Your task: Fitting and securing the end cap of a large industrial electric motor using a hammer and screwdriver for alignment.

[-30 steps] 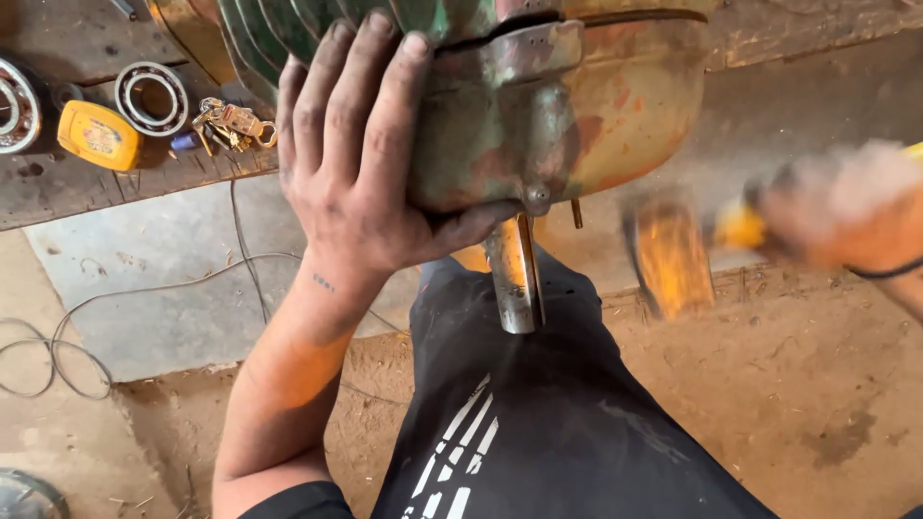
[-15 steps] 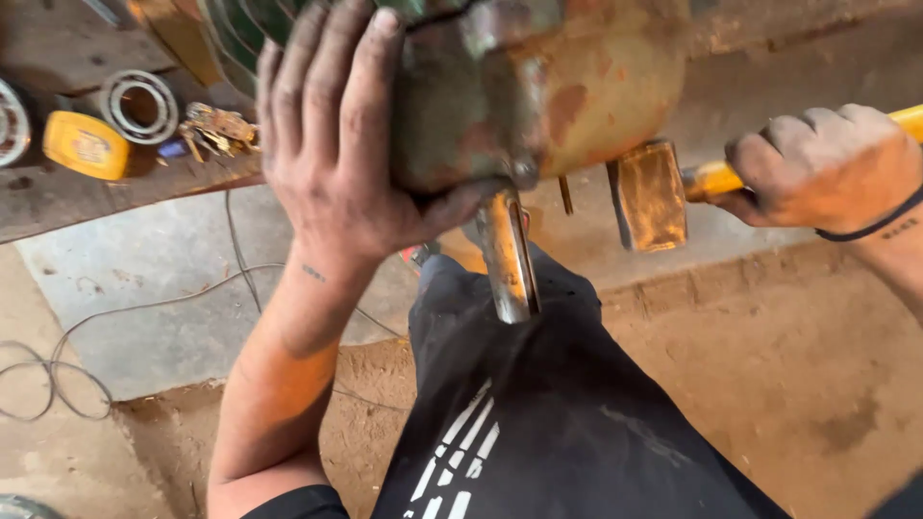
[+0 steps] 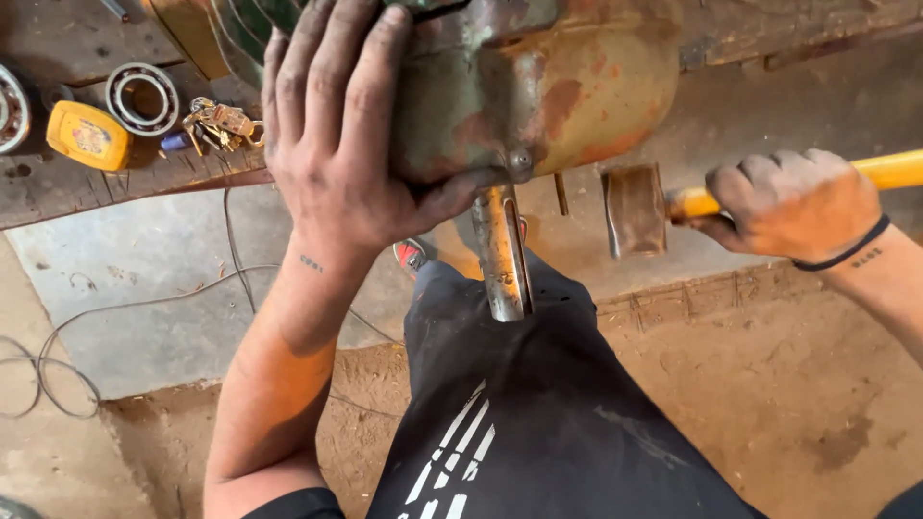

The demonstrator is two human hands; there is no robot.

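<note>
Rusty green motor housing (image 3: 538, 86) at workbench (image 3: 115, 187) edge, end cover seemingly not yet off. Left hand (image 3: 356, 144) spread flat against housing, bracing. Right hand (image 3: 788, 207) clenched round yellow-handled hammer (image 3: 639, 210), head just beside cover. Steel shaft (image 3: 502, 255) protruding downward. Bearing ring (image 3: 142, 98) lying loose on bench.

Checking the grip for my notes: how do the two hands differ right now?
The left hand lies spread and flat against the rusty green motor housing; the right hand is closed in a fist around the yellow hammer handle. The right wrist wears a black band; the left is bare. Both are grimy.
</note>
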